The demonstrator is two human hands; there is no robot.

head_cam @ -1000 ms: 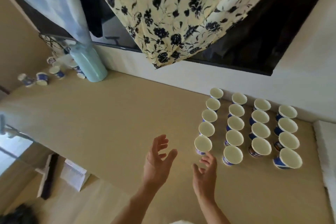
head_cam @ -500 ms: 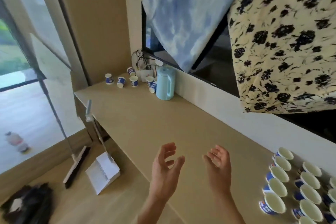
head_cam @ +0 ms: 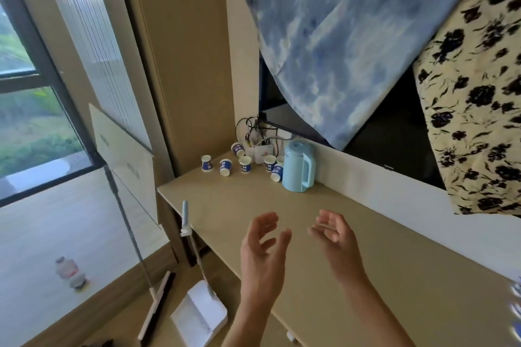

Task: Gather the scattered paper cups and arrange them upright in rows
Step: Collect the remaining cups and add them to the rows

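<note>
Cups, seemingly seven, sit beside one kettle; left hand, right hand: fingers spread.

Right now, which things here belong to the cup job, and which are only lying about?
Job: paper cups, left hand, right hand, counter.
Lying about: kettle, cables, dustpan, broom, bottle on the floor.
</note>
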